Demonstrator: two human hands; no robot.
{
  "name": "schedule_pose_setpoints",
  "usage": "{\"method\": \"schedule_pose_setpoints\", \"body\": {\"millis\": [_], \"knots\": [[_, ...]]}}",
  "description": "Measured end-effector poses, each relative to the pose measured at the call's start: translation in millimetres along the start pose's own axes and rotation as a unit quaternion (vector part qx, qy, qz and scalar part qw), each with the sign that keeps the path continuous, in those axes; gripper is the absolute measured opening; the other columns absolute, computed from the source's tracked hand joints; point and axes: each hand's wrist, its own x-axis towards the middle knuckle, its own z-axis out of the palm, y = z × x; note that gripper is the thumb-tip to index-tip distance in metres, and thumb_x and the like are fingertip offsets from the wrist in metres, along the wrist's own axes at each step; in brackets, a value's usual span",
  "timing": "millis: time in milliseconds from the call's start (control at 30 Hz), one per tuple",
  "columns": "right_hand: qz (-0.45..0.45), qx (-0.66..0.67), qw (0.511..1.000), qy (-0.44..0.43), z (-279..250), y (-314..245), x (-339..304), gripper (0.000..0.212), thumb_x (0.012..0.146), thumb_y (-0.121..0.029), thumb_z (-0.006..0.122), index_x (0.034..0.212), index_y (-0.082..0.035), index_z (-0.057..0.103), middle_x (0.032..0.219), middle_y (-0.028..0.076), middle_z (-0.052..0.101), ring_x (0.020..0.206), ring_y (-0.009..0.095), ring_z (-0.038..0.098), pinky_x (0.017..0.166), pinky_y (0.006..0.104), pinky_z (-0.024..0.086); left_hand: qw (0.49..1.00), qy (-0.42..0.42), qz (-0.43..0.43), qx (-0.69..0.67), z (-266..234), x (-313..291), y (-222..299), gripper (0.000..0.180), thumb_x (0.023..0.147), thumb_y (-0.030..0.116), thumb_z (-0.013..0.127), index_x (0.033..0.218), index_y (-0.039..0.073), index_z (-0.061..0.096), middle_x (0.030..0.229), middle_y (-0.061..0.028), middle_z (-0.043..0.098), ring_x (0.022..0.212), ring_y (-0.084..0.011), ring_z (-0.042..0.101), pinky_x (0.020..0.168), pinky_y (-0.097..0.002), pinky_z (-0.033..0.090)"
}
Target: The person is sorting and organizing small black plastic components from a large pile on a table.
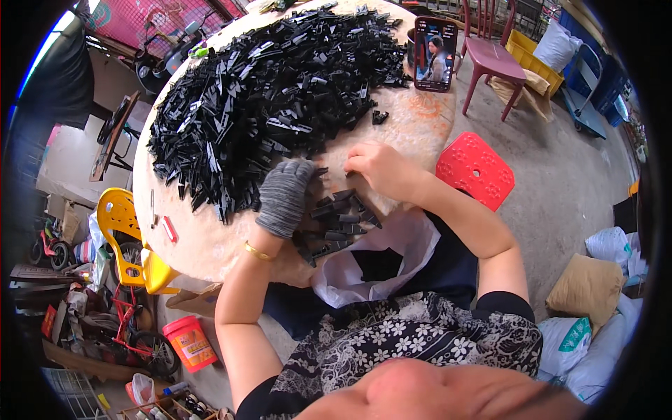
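curling left hand (285,197) and right hand (378,168) mid-frame, cannot tell if grasping; likely much left in upper-centre black heap (273,91).

Glossy black plastic pieces (273,91), matt grey knitted-cloth glove (285,198)

Grey floor (542,185) spreads around me. On my right stands a red stool (490,159), on my left a yellow chair (155,271).

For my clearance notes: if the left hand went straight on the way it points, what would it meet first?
The left hand would likely meet the black pile just ahead; any gap between them is hard to judge from above.
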Motion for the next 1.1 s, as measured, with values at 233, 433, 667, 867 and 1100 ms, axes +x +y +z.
{"method": "schedule_pose_setpoints", "body": {"millis": [233,433,667,867,1100], "knots": [[0.023,0.096,0.995,0.035,5,-12,9,0.017,0.074,0.0,0.062,0.091,-0.002,0.065,0.091,0.014,0.061,0.089,0.032,0.06,0.078,0.038,0.049,0.951,-0.052,-0.165,-0.258,-12,2,15,0.039,0.075,0.016,0.068,0.113,0.011,0.06,0.099,-0.013,0.065,0.091,-0.0336,0.062,0.082,-0.0413,0.049],[0.019,0.11,0.993,0.044,14,-6,11,0.017,0.076,-0.002,0.064,0.093,-0.002,0.064,0.093,0.013,0.062,0.09,0.032,0.06,0.08,0.0375,0.049,0.972,-0.073,-0.1,-0.2,-9,-3,7,0.033,0.081,0.018,0.067,0.114,0.013,0.063,0.103,-0.0155,0.065,0.092,-0.0339,0.063,0.079,-0.0401,0.051],[0.022,0.117,0.991,0.054,16,-5,10,0.019,0.076,-0.002,0.064,0.095,-0.002,0.063,0.098,0.013,0.064,0.094,0.032,0.06,0.084,0.0378,0.048,0.977,-0.085,-0.087,-0.174,-16,-3,13,0.027,0.084,0.02,0.063,0.111,0.016,0.066,0.098,-0.0146,0.067,0.09,-0.0328,0.064,0.077,-0.0409,0.051],[0.006,0.113,0.991,0.065,17,-8,11,0.02,0.074,-0.001,0.066,0.093,-0.003,0.063,0.097,0.013,0.064,0.094,0.032,0.059,0.085,0.0382,0.047,0.979,-0.095,-0.084,-0.157,-17,-4,12,0.027,0.082,0.026,0.064,0.108,0.017,0.067,0.088,-0.0135,0.068,0.08,-0.0327,0.065,0.069,-0.0419,0.051],[-0.005,0.094,0.993,0.069,18,-7,11,0.021,0.073,0.0,0.066,0.093,-0.005,0.064,0.097,0.012,0.064,0.095,0.032,0.059,0.086,0.0383,0.047,0.991,-0.064,-0.056,-0.1,-20,4,14,0.023,0.08,0.026,0.066,0.1,0.015,0.069,0.083,-0.0119,0.067,0.074,-0.0317,0.065,0.064,-0.0409,0.051]]}}
